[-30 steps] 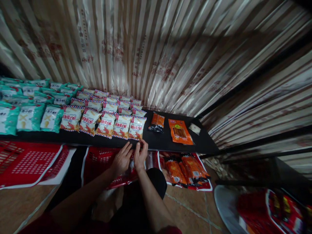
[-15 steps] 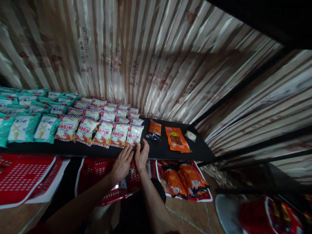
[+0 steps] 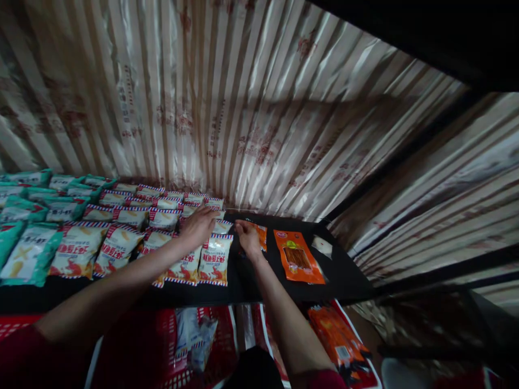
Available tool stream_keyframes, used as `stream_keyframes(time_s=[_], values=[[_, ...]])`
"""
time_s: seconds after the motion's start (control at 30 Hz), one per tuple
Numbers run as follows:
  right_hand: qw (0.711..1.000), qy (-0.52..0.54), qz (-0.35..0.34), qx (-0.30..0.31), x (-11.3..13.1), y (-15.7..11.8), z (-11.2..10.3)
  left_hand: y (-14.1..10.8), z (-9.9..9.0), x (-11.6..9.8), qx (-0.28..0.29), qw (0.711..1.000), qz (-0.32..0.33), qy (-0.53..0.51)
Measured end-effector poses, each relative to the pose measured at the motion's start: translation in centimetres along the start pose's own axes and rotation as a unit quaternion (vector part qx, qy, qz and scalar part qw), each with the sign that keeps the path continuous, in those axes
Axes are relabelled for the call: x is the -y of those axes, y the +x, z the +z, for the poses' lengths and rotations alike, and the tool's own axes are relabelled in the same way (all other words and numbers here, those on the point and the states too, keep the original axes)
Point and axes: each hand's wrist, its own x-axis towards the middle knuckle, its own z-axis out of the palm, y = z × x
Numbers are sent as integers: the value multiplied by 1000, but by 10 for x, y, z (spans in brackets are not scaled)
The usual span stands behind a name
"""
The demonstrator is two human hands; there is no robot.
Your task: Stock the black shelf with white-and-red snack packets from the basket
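Note:
Rows of white-and-red snack bags (image 3: 216, 259) with striped edges stand on the black shelf (image 3: 300, 292). Over the back rows reaches my left hand (image 3: 198, 227), its fingers stretched out against the right-hand bags and grasping none. My right hand (image 3: 248, 237) is just right of those rows, fingers loosely bent and apart, with nothing seen in it. It partly covers a small orange packet (image 3: 261, 235). Further right lies a flat orange bag (image 3: 299, 257) with brown sticks pictured on it.
Teal snack bags (image 3: 32, 248) fill the left of the shelf. A small white piece (image 3: 322, 246) lies at its right end. Below are a red basket (image 3: 225, 329) with some bags and another holding orange packets (image 3: 338, 335). Striped sheeting (image 3: 243, 108) hangs behind; black frame bars run right.
Both hands have moved from the front edge of the front bag toward the back rows and spread apart. The camera view has shifted closer to the shelf.

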Motion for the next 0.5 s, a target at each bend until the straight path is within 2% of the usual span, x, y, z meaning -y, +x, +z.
stream_keyframes(time_s=[0.1, 0.17, 0.23, 0.33, 0.5], values=[[999, 18, 23, 34, 0, 31, 8, 42, 1, 34, 78, 996, 17, 50], [998, 11, 36, 58, 0, 47, 14, 60, 8, 53, 136, 988, 18, 75], [996, -8, 36, 78, -2, 59, 18, 71, 16, 67, 170, 981, -1, 93], [994, -30, 37, 99, -5, 70, 23, 83, 24, 78, 217, 972, -29, 90], [991, -8, 55, 125, -2, 76, 27, 96, 32, 86, 299, 952, -48, 51]])
